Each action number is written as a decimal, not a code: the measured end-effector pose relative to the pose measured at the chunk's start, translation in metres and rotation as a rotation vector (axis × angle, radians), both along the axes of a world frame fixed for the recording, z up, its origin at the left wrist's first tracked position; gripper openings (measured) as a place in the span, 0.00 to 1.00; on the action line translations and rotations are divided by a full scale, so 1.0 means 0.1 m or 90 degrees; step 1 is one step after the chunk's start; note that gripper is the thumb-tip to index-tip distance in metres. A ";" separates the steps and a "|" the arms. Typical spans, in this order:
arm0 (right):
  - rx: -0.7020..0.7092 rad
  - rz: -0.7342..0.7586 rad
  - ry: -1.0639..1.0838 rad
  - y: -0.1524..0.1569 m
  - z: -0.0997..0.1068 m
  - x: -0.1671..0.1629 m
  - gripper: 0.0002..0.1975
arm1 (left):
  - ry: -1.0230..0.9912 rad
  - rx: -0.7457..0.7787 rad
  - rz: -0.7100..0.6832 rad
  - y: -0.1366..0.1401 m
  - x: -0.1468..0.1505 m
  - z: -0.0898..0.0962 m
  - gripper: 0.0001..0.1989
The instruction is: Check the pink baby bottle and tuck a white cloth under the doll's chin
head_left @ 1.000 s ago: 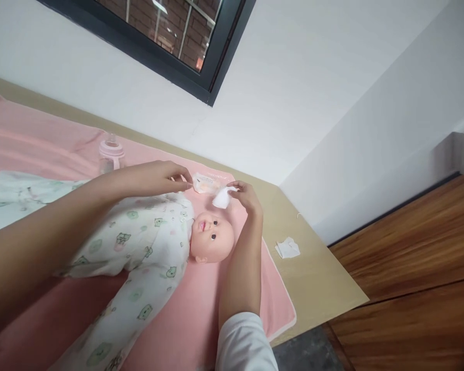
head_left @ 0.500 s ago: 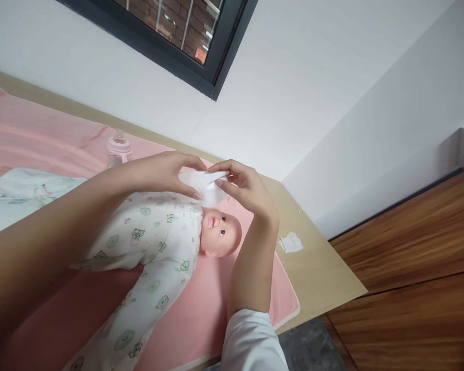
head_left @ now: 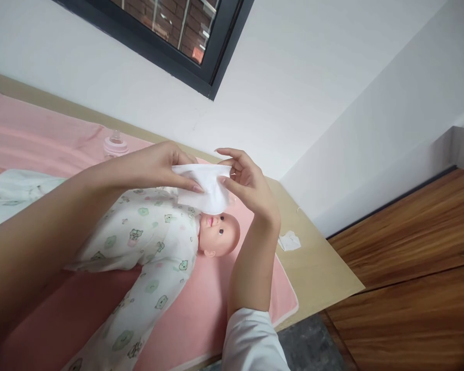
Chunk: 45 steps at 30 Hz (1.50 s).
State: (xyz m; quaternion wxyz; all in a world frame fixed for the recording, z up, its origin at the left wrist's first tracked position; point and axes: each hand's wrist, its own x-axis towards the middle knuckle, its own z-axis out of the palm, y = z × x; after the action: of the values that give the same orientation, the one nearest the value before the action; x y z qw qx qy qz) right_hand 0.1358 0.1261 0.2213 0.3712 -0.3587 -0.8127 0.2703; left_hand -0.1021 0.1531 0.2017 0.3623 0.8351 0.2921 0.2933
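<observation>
Between my two hands a white wipe (head_left: 211, 186) is spread out, its lower edge hanging just over the face of a baby doll (head_left: 226, 234). My left hand (head_left: 174, 167) pinches the wipe's left side, thumb lying across the front. On the other side, my right hand (head_left: 245, 180) grips the right edge between thumb and fingers, with one finger stretched away. The doll lies on its back, dressed in a white outfit (head_left: 154, 242) printed with green bears. Part of its chest is hidden behind the wipe and my left forearm.
A pink mat (head_left: 201, 304) covers much of the wooden table (head_left: 325, 278). Near the wall stands a baby bottle (head_left: 116, 145) with a pink collar, partly hidden by my arm. A crumpled white wipe (head_left: 290, 240) lies on the table's right part. Wooden panels (head_left: 417, 242) stand beyond.
The white wipe has been opened out flatter and wider between my hands. My left hand has shifted slightly left, and a finger of my right hand has lifted off the wipe.
</observation>
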 end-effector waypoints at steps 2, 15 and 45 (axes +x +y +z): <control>0.001 -0.007 0.003 0.01 -0.01 -0.01 0.26 | -0.071 0.100 0.000 0.01 0.02 -0.01 0.15; -0.022 0.002 0.035 0.06 -0.04 0.02 0.30 | -0.223 0.194 0.179 -0.21 0.10 0.07 0.10; -0.515 -0.088 0.348 1.15 -1.73 0.94 0.19 | 0.297 0.029 0.004 -0.11 0.60 -0.37 0.09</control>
State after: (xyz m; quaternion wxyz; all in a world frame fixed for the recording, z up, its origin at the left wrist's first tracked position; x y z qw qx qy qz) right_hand 0.2303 0.2408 0.0481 0.4192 -0.4433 -0.4898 0.6228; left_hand -0.0423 0.1421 0.1648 0.2654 0.8873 0.3636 0.1000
